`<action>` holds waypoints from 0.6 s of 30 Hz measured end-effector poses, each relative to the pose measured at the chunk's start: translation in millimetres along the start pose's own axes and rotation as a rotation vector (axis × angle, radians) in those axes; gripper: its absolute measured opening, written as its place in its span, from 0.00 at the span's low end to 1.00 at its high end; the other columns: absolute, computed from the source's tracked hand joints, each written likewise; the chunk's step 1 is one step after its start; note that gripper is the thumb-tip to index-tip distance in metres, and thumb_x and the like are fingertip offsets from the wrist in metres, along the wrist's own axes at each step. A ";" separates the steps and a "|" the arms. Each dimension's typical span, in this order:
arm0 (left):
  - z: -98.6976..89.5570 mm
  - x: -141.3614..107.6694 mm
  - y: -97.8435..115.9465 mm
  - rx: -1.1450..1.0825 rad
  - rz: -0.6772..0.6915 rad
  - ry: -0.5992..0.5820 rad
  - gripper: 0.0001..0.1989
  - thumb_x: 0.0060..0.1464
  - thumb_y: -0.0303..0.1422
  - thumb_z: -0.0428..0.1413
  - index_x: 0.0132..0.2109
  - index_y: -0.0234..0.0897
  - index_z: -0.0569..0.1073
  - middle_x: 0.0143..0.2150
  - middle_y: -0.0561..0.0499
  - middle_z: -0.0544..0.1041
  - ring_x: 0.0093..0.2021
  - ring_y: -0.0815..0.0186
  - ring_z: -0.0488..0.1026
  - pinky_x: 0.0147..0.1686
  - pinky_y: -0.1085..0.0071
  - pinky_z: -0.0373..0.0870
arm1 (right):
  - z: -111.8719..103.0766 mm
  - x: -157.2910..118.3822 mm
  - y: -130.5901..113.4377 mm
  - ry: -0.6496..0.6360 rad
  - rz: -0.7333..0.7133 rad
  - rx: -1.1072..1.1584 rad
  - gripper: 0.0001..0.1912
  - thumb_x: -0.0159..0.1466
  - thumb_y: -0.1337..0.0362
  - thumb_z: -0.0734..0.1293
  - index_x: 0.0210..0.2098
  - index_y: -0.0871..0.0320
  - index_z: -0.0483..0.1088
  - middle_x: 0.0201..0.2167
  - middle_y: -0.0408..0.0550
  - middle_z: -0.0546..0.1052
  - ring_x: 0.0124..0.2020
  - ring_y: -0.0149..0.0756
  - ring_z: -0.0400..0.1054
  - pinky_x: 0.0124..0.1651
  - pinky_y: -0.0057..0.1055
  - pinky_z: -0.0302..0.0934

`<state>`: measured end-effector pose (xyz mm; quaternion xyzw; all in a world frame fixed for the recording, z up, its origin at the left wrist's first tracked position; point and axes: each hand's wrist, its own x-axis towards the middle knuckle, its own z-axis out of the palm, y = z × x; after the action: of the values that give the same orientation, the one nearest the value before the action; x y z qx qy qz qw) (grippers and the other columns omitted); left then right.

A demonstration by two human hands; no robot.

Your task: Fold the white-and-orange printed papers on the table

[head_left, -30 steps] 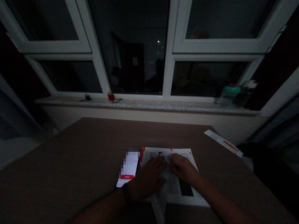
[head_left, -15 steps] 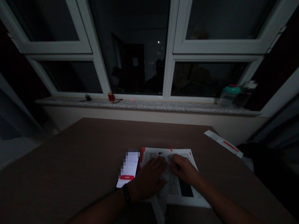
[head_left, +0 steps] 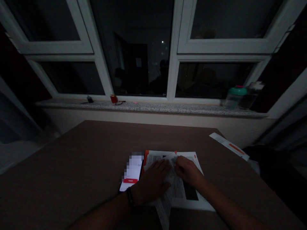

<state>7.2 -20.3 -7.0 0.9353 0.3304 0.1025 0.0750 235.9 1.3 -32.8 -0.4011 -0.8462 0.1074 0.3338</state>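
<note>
A folded printed sheet lies slantwise over a larger printed page with orange marks and dark blocks. My left hand, with a dark band at the wrist, rests flat on the folded sheet, fingers stretched toward the upper right. Just right of it, my right hand is closed at the sheet's edge; what its fingertips hold, if anything, is hidden. A lit phone with a red bar on its screen lies left of the page.
On the brown table, a paper strip with an orange bar lies at the right edge. The stone windowsill beyond carries a red jar, glasses, a small dark bottle and a teal-lidded container.
My right hand has turned slightly, and the small reddish spot at its fingertips no longer shows. My left hand stays in place on the sheet. The digits on the phone screen have changed.
</note>
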 end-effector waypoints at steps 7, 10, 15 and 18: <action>3.0 2.9 -1.5 0.025 -0.017 0.040 0.28 0.64 0.34 0.51 0.68 0.36 0.55 0.70 0.42 0.56 0.70 0.54 0.51 0.66 0.53 0.52 | -3.0 -1.9 -2.8 0.006 0.126 0.024 0.09 0.61 0.73 0.61 0.29 0.54 0.57 0.28 0.42 0.68 0.30 0.34 0.65 0.34 0.27 0.56; 0.6 5.0 -0.1 0.026 -0.037 0.029 0.28 0.63 0.33 0.52 0.67 0.34 0.56 0.70 0.41 0.57 0.69 0.53 0.52 0.66 0.52 0.53 | -3.9 -0.3 -3.7 -0.009 0.167 0.049 0.09 0.60 0.73 0.61 0.28 0.54 0.57 0.27 0.41 0.67 0.29 0.33 0.64 0.33 0.27 0.56; 1.7 5.3 -1.3 0.014 -0.050 0.017 0.28 0.63 0.34 0.52 0.67 0.34 0.57 0.70 0.41 0.56 0.70 0.54 0.50 0.67 0.53 0.51 | -6.8 0.4 -7.6 -0.080 0.154 0.122 0.08 0.59 0.74 0.63 0.30 0.55 0.61 0.26 0.39 0.67 0.28 0.31 0.63 0.31 0.25 0.55; 3.5 4.6 -3.1 0.003 -0.052 0.023 0.28 0.63 0.34 0.52 0.67 0.35 0.57 0.70 0.41 0.56 0.70 0.55 0.50 0.67 0.53 0.51 | -9.3 -2.0 -14.7 -0.152 0.072 0.170 0.07 0.58 0.74 0.64 0.31 0.55 0.63 0.27 0.39 0.68 0.27 0.30 0.63 0.31 0.25 0.55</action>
<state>9.7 -15.2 -10.4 0.9253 0.3556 0.1105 0.0723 234.0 -10.7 -20.1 -0.3920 -0.8421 0.2209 0.2974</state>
